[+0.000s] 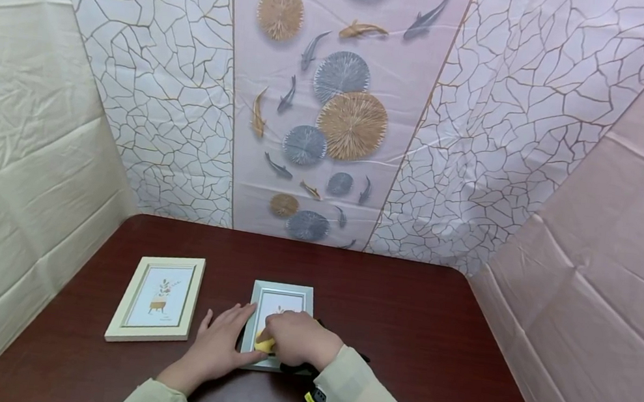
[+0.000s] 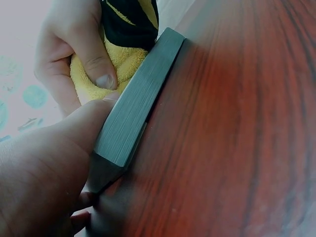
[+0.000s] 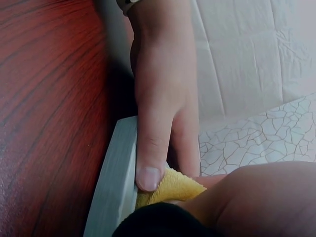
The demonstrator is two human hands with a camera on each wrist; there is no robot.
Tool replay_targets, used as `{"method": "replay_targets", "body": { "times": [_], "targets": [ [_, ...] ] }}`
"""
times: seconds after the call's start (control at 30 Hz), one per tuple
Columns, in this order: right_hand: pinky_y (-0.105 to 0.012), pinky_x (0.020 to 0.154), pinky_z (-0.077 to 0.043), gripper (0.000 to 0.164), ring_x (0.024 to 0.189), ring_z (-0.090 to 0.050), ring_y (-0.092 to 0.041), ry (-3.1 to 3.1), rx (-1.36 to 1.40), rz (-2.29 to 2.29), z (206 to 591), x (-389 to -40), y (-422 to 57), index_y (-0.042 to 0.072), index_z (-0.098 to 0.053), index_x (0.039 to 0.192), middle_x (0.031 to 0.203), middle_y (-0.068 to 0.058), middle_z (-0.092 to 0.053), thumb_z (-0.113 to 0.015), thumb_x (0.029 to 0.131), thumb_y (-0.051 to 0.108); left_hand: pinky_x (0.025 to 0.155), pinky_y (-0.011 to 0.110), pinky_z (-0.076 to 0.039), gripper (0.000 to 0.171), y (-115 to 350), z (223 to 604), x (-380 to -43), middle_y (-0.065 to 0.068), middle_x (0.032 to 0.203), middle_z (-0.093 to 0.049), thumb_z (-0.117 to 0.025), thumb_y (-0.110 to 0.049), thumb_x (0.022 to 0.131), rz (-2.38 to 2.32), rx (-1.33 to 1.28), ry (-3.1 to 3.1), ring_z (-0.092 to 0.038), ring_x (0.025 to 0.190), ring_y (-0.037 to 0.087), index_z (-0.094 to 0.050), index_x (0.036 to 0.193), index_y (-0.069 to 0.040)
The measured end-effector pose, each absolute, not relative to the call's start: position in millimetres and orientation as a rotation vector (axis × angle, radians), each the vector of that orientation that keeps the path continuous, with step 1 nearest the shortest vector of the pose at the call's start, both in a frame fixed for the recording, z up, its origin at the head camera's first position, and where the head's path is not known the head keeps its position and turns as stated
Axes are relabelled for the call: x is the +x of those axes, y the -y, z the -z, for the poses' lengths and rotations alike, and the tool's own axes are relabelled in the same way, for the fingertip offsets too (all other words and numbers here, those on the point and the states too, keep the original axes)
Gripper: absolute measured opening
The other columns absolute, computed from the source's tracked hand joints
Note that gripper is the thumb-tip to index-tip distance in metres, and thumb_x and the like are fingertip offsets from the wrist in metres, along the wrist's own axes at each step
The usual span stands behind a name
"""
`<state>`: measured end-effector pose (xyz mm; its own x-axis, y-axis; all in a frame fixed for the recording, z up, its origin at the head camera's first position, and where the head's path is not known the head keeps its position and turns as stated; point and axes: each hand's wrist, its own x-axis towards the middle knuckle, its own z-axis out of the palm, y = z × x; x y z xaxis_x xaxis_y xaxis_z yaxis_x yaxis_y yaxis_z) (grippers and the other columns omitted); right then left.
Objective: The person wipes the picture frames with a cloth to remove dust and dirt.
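Observation:
A light grey-blue picture frame [image 1: 285, 287] lies on the table before me, a small plant drawing under its pane. My left hand [image 1: 220, 342] rests at its lower left corner. The left thumb lies along the near edge, and the other fingers reach along the left side, mostly straight. In the left wrist view the frame's brushed side [image 2: 136, 106] shows close up. My right hand [image 1: 298, 339] pinches a yellow terry cloth [image 1: 265, 344] with curled fingers and presses it on the frame's lower part. Black fabric with yellow stripes [image 2: 131, 27] hangs beside the cloth; the hand hides where they meet.
A cream picture frame [image 1: 194, 299] with a plant drawing lies to the left on the dark red-brown wooden table [image 1: 401, 340]. Patterned cloth [image 1: 484, 113] hangs behind the table, and plain pale sheets [image 1: 605, 257] flank it. Dark straps with small devices [image 1: 311, 401] are on my wrists.

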<state>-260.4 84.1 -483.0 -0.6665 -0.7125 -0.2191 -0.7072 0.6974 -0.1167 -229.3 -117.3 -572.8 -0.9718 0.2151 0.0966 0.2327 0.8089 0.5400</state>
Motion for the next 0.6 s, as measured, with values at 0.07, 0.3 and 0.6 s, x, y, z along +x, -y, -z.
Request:
{"method": "replay_targets", "body": {
  "times": [0.07, 0.3, 0.6],
  "targets": [
    [-0.029, 0.088, -0.058, 0.040, 0.106, -0.071, -0.007, -2.646, -1.129, 0.053, 482.8, -262.0, -84.6, 0.035, -0.083, 0.130, 0.118, 0.017, -0.075, -0.083, 0.098, 0.012, 0.122, 0.079, -0.014, 0.106, 117.4, 572.2, -229.1, 0.009, 0.167, -0.052, -0.086, -0.070, 0.084, 0.888, -0.367, 2.959, -0.041, 0.158, 0.035, -0.047, 0.168, -0.017],
    [-0.026, 0.084, -0.056, 0.040, 0.101, -0.070, -0.005, -2.623, -1.124, 0.089, 484.0, -264.8, -87.1, 0.037, -0.084, 0.128, 0.115, 0.018, -0.076, -0.080, 0.099, 0.010, 0.122, 0.080, -0.014, 0.106, 116.9, 571.8, -228.8, 0.010, 0.167, -0.052, -0.087, -0.069, 0.084, 0.901, -0.373, 2.956, -0.041, 0.158, 0.036, -0.048, 0.167, -0.016],
    [-0.027, 0.087, -0.056, 0.038, 0.101, -0.069, -0.004, -2.600, -1.164, 0.136, 484.2, -264.1, -90.7, 0.039, -0.086, 0.122, 0.113, 0.020, -0.075, -0.080, 0.099, 0.010, 0.122, 0.079, -0.014, 0.108, 116.9, 575.1, -228.5, 0.010, 0.167, -0.051, -0.086, -0.071, 0.084, 0.879, -0.376, 2.951, -0.041, 0.158, 0.036, -0.047, 0.168, -0.016]
  ]
}}
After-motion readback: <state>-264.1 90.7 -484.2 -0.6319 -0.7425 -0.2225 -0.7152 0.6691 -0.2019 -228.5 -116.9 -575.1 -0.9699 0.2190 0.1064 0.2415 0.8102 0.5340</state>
